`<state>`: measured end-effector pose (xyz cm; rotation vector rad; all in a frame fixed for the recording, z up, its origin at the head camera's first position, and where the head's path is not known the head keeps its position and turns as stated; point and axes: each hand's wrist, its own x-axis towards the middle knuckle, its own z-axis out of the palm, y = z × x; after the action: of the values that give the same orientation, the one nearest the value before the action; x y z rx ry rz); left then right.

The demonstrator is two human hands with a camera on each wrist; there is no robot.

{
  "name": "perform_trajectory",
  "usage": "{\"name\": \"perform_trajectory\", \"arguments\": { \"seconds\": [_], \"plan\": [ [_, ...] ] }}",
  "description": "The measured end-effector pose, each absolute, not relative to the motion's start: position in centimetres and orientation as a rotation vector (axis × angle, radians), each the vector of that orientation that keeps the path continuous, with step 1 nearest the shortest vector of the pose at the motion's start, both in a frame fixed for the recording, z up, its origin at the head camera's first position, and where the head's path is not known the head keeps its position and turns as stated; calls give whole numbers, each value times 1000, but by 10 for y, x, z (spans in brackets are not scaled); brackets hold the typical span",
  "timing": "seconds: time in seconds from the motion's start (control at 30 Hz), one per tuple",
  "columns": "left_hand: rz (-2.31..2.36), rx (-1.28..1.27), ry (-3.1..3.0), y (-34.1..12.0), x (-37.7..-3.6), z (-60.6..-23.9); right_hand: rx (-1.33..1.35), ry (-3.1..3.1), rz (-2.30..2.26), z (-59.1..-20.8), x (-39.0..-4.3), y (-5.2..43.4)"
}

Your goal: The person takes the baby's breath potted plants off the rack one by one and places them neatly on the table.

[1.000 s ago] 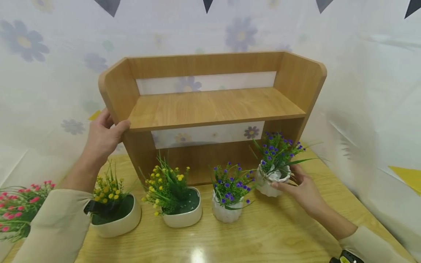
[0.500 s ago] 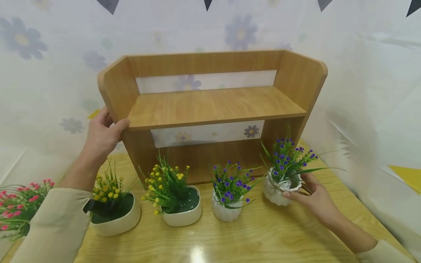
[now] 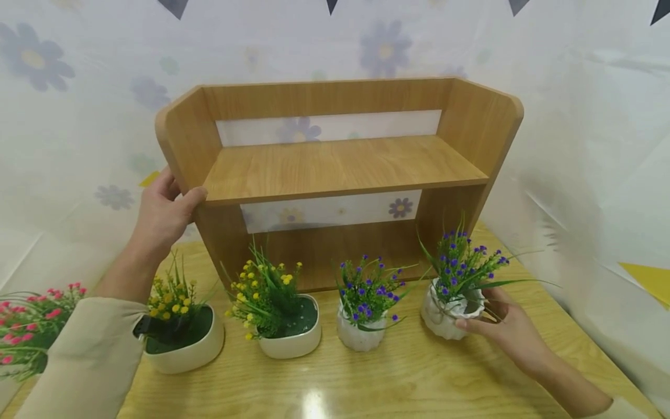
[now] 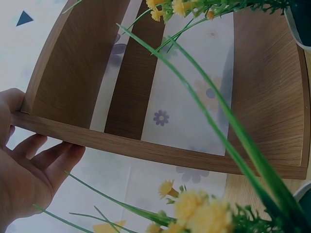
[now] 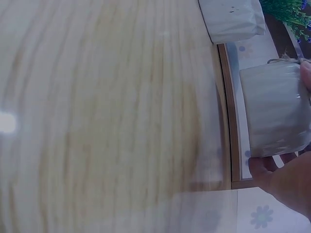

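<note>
My left hand (image 3: 164, 212) grips the left side panel of a two-tier wooden shelf (image 3: 345, 169), its thumb on the front edge near the middle board. In the left wrist view, the fingers (image 4: 63, 158) curl round behind that panel. At the right end, my right hand (image 3: 515, 334) holds a white potted plant (image 3: 445, 317) with purple flowers, thumb at the front of the rim. The right wrist view shows the pot's pale wall (image 5: 274, 109) with the fingers against its base end. Left of it stands a second white pot (image 3: 361, 331) of purple flowers.
Two cream oval planters with yellow flowers, the middle one (image 3: 293, 343) and the left one (image 3: 191, 355), stand before the shelf. Pink flowers (image 3: 31, 323) show at the far left. All stand on a light wooden table (image 3: 398, 384) before a flower-printed sheet (image 3: 324, 46).
My right hand has drawn the purple-flowered pot toward me and a little to the right, away from the shelf's right end. The left hand keeps its hold on the side panel.
</note>
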<state>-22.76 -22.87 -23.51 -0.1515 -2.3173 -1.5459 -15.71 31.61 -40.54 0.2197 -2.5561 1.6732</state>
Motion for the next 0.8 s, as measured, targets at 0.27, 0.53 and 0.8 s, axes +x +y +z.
{"name": "perform_trajectory", "arguments": {
  "seconds": [0.27,0.53,0.8],
  "plan": [
    [-1548,-166,-2305,-228,-228,-236,245,-2552,1706,-413,-155,313],
    [-1528,-187,-2312,-227,-224,-237,253,-2588,1779,-417,-154,310],
    [-1516,-198,-2308,-226,-224,-237,314,-2531,1792,-423,-155,310]
  ]
}}
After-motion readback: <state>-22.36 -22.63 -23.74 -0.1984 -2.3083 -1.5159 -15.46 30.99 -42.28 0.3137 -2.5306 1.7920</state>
